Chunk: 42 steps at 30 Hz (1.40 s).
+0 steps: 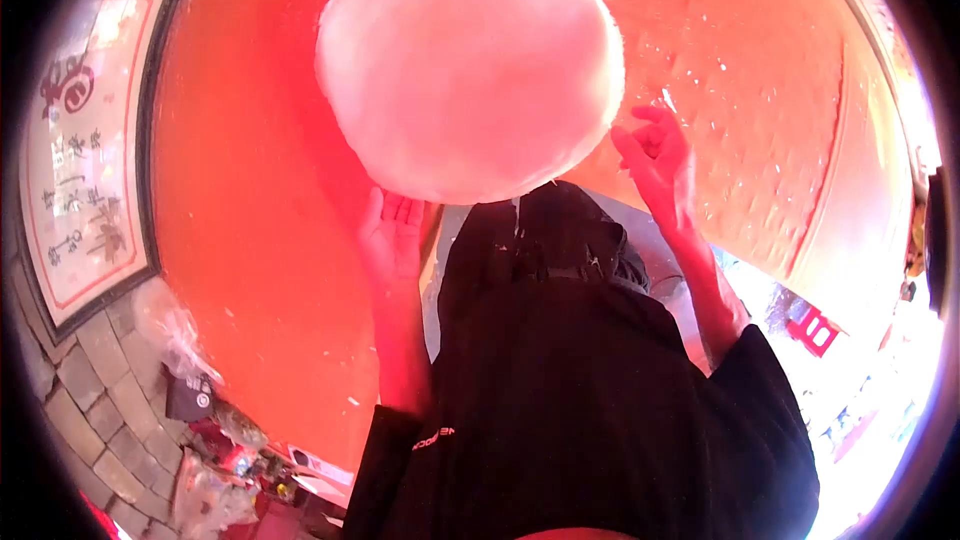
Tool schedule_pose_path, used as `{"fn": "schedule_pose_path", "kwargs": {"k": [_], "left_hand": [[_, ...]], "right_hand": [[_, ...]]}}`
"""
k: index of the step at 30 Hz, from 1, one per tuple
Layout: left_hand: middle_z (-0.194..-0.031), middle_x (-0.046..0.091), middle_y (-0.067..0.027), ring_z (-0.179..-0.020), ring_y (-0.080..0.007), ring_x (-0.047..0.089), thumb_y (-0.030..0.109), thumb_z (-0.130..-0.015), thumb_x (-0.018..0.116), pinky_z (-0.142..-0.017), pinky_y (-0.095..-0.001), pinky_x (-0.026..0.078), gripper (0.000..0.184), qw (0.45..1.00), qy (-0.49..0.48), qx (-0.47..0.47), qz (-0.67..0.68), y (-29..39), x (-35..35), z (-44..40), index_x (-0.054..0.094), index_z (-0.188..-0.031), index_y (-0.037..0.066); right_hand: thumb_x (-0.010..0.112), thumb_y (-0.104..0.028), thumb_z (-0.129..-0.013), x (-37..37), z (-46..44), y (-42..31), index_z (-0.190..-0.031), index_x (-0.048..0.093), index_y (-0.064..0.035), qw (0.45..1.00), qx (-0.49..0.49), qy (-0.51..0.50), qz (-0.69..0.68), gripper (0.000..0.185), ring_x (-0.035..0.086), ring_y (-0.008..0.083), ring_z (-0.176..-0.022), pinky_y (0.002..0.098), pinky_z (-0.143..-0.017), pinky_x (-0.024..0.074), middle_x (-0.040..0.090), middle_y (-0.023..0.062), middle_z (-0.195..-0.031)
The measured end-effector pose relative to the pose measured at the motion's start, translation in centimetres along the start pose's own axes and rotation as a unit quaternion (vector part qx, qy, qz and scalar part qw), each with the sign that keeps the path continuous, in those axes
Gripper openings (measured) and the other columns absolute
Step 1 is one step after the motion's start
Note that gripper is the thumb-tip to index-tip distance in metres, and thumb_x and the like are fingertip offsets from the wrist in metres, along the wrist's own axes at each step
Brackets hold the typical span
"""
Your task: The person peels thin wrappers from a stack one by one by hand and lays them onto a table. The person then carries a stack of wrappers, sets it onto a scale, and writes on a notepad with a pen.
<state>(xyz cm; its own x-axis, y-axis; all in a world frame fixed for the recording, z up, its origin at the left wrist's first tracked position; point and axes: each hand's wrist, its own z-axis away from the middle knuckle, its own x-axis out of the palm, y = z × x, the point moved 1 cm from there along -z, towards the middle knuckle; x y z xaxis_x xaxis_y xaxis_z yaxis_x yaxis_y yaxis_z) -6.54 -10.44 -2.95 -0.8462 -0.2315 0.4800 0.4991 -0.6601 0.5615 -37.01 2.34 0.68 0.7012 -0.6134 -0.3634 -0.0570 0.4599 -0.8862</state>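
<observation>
A large round white piece (475, 70) with a soft, fuzzy rim fills the upper middle, tinted pink by red light. It looks like a pad of fluffy fibre, but its exact kind I cannot make out. My left hand (395, 230) is at its lower left edge, palm up, fingers stretched out; the fingertips reach the rim, and whether they touch it I cannot tell. Off the right edge is my right hand (662, 150), fingers loosely bent, thumb apart, nothing visible in them.
An orange sheet (260, 270) spreads around me, with white flecks on its right side. At left stands a framed panel with writing (90, 150) above paving bricks (110, 420). Plastic bags (205, 500) lie at lower left. A red object (812, 330) is at right.
</observation>
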Motion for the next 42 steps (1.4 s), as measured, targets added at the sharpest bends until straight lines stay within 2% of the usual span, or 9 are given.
{"fn": "schedule_pose_path", "kwargs": {"k": [7,15,17,20,25,30,37,40,42], "left_hand": [[-0.116,0.056,-0.0136,-0.108,-0.0233,0.054,0.022,-0.095,0.051,-0.095,-0.0387,0.045,0.036,0.989,-0.109,0.030,0.097,0.3,3.7,-0.8,0.047,-0.121,-0.002],[-0.099,0.056,-0.0057,-0.088,-0.0138,0.053,0.015,-0.094,0.052,-0.072,-0.0283,0.043,0.022,0.984,-0.077,0.096,-0.128,0.5,5.6,-0.9,0.050,-0.108,-0.001],[-0.098,0.056,-0.0047,-0.086,-0.0129,0.052,0.016,-0.093,0.054,-0.069,-0.0269,0.043,0.021,0.992,-0.110,0.065,-0.017,0.6,6.2,-0.5,0.050,-0.107,0.000],[-0.100,0.056,-0.0053,-0.087,-0.0139,0.053,0.015,-0.093,0.053,-0.070,-0.0279,0.043,0.023,0.992,-0.109,0.060,0.020,0.3,5.7,-1.0,0.050,-0.110,0.000],[-0.103,0.056,-0.0063,-0.090,-0.0156,0.053,0.014,-0.092,0.052,-0.072,-0.0296,0.044,0.026,0.993,-0.081,0.081,-0.003,0.0,3.9,-2.1,0.048,-0.114,0.000],[-0.107,0.056,-0.0073,-0.093,-0.0173,0.053,0.013,-0.092,0.052,-0.074,-0.0312,0.044,0.029,0.994,-0.077,0.075,-0.002,-0.7,2.6,-3.6,0.047,-0.117,0.000],[-0.112,0.055,-0.0086,-0.097,-0.0198,0.054,0.011,-0.091,0.050,-0.076,-0.0336,0.044,0.034,0.982,-0.147,0.104,-0.049,-0.9,1.5,-3.1,0.044,-0.123,0.000],[-0.114,0.055,-0.0092,-0.099,-0.0208,0.054,0.010,-0.090,0.050,-0.078,-0.0346,0.044,0.037,0.878,-0.284,0.258,-0.288,0.0,1.1,-3.5,0.044,-0.125,-0.001],[-0.122,0.054,-0.0118,-0.110,-0.0234,0.054,0.009,-0.090,0.055,-0.089,-0.0367,0.047,0.044,0.980,-0.145,0.138,-0.015,-0.9,4.7,-1.7,0.039,-0.130,0.000]], "right_hand": [[0.078,-0.019,-0.068,8.5,-0.9,-7.7,-0.106,0.063,-0.0065,0.926,-0.249,-0.252,0.132,0.042,0.059,0.0142,-0.073,0.0296,-0.066,0.0508,0.063,0.0049,-0.080],[0.075,-0.018,-0.069,12.7,-3.6,-7.6,-0.105,0.065,-0.0068,0.897,-0.208,-0.375,0.106,0.039,0.063,0.0184,-0.077,0.0317,-0.072,0.0518,0.066,0.0085,-0.085],[0.074,-0.017,-0.070,13.1,-3.3,-8.0,-0.105,0.065,-0.0063,0.889,-0.188,-0.403,0.104,0.038,0.064,0.0184,-0.077,0.0320,-0.071,0.0520,0.066,0.0085,-0.084],[0.067,-0.011,-0.072,14.4,-2.4,-8.5,-0.104,0.065,-0.0062,0.914,-0.167,-0.356,0.101,0.032,0.066,0.0206,-0.076,0.0331,-0.069,0.0523,0.068,0.0100,-0.083],[0.058,-0.008,-0.067,15.9,-4.0,-7.6,-0.100,0.064,-0.0039,0.907,-0.344,-0.188,0.155,0.034,0.062,0.0275,-0.061,0.0414,-0.053,0.0483,0.064,0.0183,-0.072],[0.057,-0.011,-0.072,15.4,-4.3,-8.1,-0.105,0.063,-0.0050,0.909,-0.310,-0.257,0.105,0.034,0.061,0.0256,-0.070,0.0388,-0.060,0.0481,0.064,0.0163,-0.080],[0.055,-0.017,-0.080,-5.3,-22.3,-12.6,-0.112,0.061,-0.0070,0.935,-0.263,-0.190,-0.140,0.034,0.060,0.0224,-0.085,0.0341,-0.073,0.0477,0.063,0.0130,-0.095],[0.054,-0.020,-0.084,-19.8,-28.2,-13.0,-0.116,0.060,-0.0078,0.958,-0.276,0.010,0.072,0.034,0.060,0.0210,-0.092,0.0322,-0.078,0.0475,0.063,0.0115,-0.102],[0.053,-0.021,-0.087,-24.7,-28.3,-13.4,-0.118,0.059,-0.0084,0.869,-0.264,0.206,0.365,0.034,0.060,0.0201,-0.096,0.0308,-0.081,0.0474,0.062,0.0105,-0.106]]}}
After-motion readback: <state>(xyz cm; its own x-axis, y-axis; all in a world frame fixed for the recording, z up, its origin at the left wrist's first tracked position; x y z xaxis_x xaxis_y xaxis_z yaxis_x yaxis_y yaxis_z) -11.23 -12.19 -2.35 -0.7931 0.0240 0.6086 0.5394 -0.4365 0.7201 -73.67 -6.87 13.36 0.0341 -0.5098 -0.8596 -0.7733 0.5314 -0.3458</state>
